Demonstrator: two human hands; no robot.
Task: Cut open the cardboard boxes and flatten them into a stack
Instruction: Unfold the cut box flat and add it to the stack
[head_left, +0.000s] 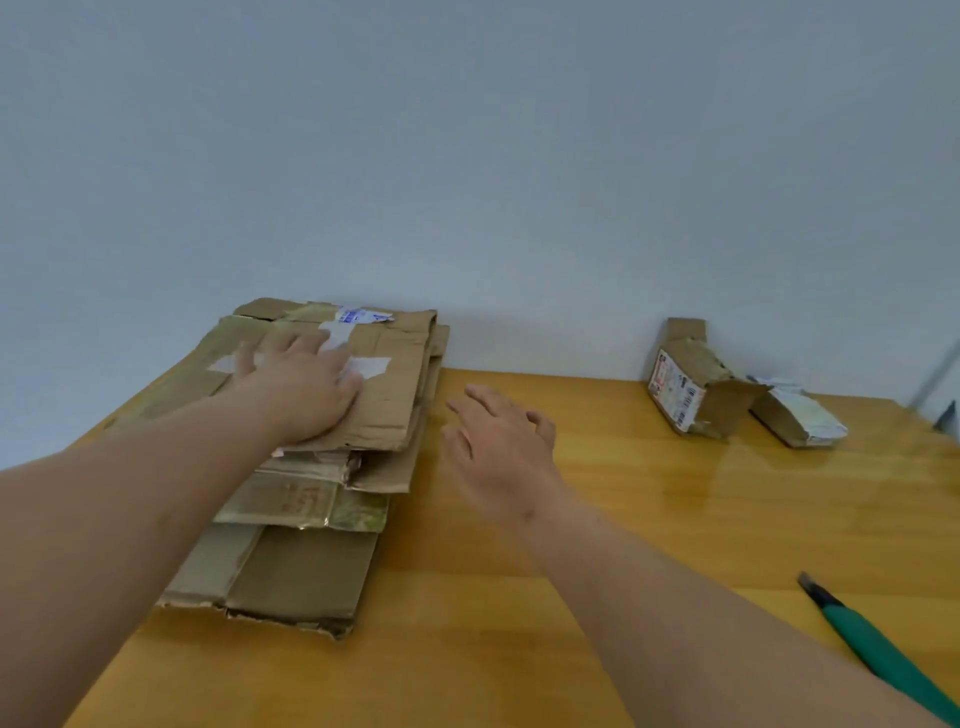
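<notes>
Cardboard lies in a flat pile on the left side of the wooden table (519, 649), close to the wall. This stack (306, 519) is made of many squashed boxes, one on top of another, with tape and torn white labels on them. The left hand (301, 389) rests flat on the top sheet (384, 384). Its fingers are straight and spread a little, pushing down, not curled around anything. The top sheet is right under the palm and sticks out past the fingertips toward the wall.

The right hand (498, 441) floats just beside the stack, above the bare table. Its fingers are loose and apart, and it holds nothing.

Farther right, near the wall, sit two small boxes (691, 389) that are not flat yet. They are well apart from both hands. They look light and a bit crumpled, so they should be easy to lift by the sides. The card is stiff but bends at the folds, and the tape may feel slick.

At the far right, near the front, lies a knife (872, 644) with a green handle. No hand touches it.
</notes>
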